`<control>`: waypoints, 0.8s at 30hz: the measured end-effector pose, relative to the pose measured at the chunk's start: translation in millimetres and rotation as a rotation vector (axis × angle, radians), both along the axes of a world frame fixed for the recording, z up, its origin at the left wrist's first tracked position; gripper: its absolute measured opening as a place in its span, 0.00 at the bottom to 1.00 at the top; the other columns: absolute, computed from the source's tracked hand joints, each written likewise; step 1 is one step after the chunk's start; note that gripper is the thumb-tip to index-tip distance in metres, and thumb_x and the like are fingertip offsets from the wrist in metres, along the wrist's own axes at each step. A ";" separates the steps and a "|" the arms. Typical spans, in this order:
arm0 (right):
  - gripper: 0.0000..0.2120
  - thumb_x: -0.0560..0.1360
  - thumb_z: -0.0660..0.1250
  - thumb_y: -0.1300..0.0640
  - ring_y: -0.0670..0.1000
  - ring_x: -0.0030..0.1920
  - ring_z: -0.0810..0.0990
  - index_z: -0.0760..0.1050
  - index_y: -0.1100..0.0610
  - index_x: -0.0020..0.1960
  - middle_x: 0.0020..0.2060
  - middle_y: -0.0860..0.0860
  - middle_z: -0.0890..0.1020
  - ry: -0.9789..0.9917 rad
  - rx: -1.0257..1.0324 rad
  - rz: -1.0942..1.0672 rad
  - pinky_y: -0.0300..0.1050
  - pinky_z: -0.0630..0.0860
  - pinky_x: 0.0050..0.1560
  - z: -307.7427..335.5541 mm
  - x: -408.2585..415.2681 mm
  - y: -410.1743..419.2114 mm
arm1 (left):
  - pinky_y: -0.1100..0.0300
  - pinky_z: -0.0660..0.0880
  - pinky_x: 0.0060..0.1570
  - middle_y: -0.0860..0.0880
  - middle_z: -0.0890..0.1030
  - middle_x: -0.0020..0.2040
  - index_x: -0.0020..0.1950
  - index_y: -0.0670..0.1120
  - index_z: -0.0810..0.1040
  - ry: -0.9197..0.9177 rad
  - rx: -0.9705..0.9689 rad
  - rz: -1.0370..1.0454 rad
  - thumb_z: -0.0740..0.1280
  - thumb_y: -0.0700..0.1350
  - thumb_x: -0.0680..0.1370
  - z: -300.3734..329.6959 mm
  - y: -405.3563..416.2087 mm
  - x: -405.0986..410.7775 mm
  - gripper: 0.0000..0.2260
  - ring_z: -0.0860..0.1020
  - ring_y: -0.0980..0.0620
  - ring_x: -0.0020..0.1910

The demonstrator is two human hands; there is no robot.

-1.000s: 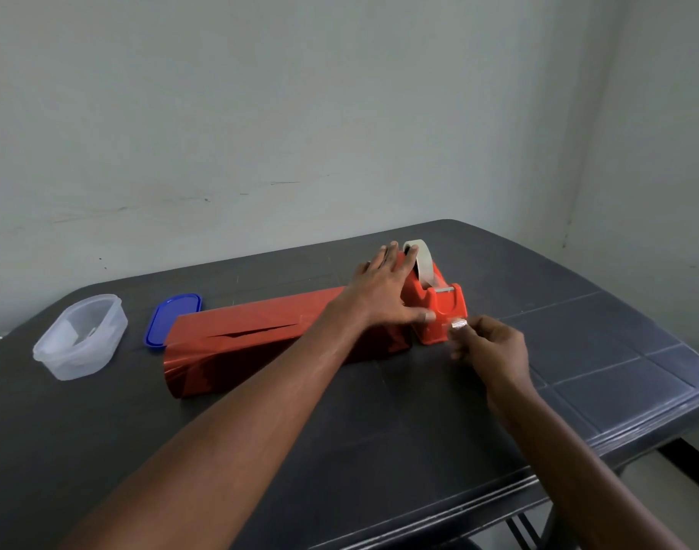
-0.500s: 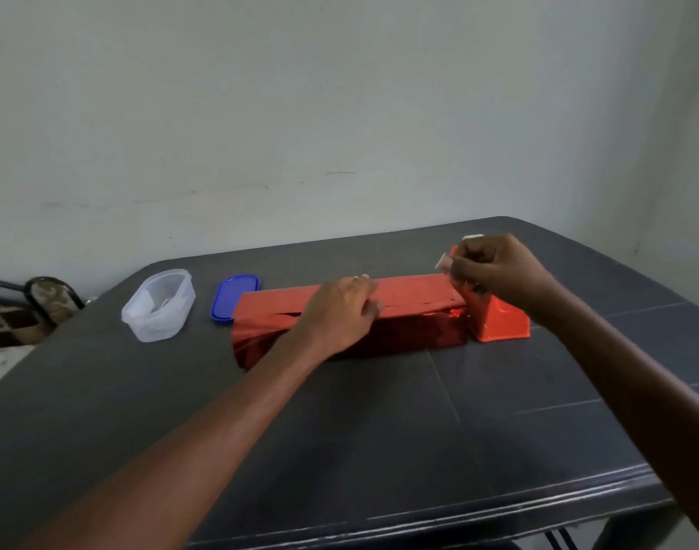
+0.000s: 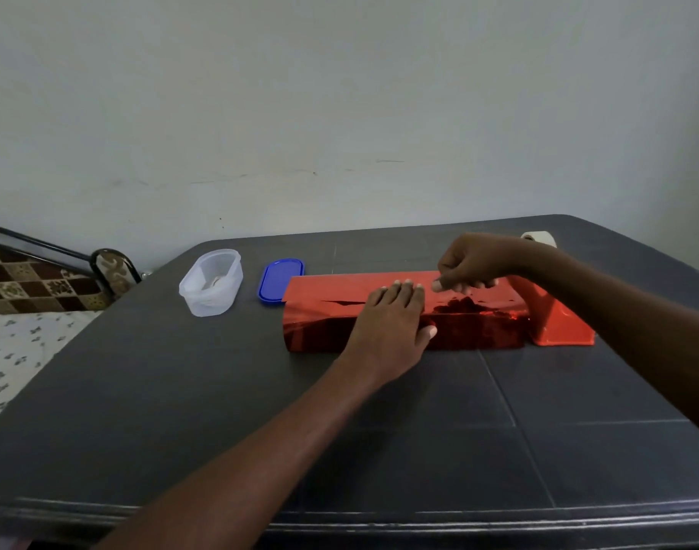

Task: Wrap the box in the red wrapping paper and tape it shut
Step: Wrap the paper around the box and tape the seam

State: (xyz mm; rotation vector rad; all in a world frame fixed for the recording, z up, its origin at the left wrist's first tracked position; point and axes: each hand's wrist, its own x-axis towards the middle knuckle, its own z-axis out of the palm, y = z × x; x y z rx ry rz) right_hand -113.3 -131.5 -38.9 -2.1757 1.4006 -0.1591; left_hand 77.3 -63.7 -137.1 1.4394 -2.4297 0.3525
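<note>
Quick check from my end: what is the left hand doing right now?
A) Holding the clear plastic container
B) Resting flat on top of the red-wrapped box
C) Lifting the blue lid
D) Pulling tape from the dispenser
B: the left hand lies palm-down with straight fingers on the top of the red-wrapped box, while the blue lid and the clear container sit untouched to its left.
</note>
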 end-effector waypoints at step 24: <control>0.11 0.74 0.72 0.45 0.57 0.52 0.81 0.79 0.52 0.47 0.45 0.51 0.84 0.272 -0.609 -0.318 0.48 0.72 0.46 -23.5 -31.7 42.9 | 0.51 0.48 0.79 0.44 0.58 0.80 0.81 0.43 0.54 0.009 -0.052 -0.026 0.56 0.59 0.83 -6.0 0.9 3.9 0.31 0.55 0.47 0.80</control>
